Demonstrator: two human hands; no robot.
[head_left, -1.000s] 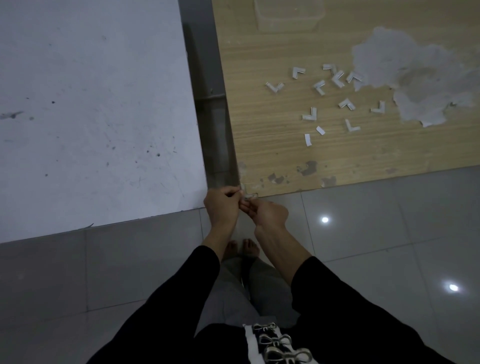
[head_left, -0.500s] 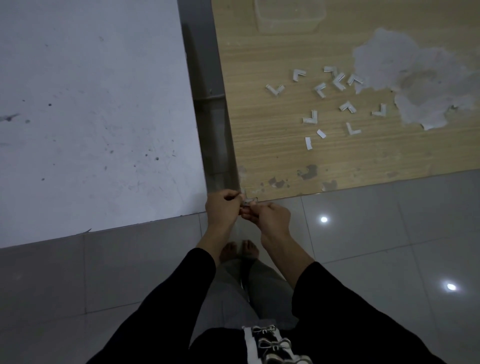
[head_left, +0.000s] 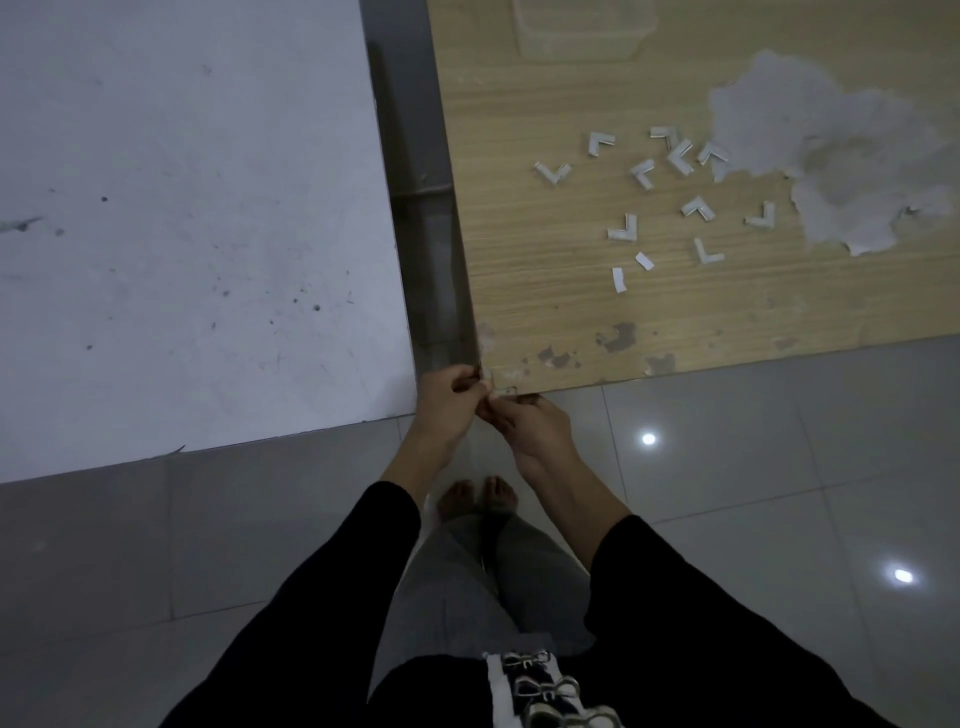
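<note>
**Inspector A:** We record both grips pressed together on one item: the left hand (head_left: 447, 410) and the right hand (head_left: 530, 423) pinch a small angle piece (head_left: 501, 391) between their fingertips, at the near corner of the table (head_left: 545, 312).

**Inspector B:** Hazard?

**Inspector A:** The piece is tiny and sits right at the table's edge. If either grip slackens, we judge that it would drop to the floor (head_left: 727, 467) below the grip. It would not land among the loose angle pieces (head_left: 623, 228), which lie well beyond the grip and to its right.

**Inspector B:** We concur. The dim light would make it hard to find again.

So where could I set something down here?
White surface: all bare. Wooden table: free strip between the L-shaped pieces and the near edge. Crowded at its corner, where left hand and right hand pinch a small piece.
</note>
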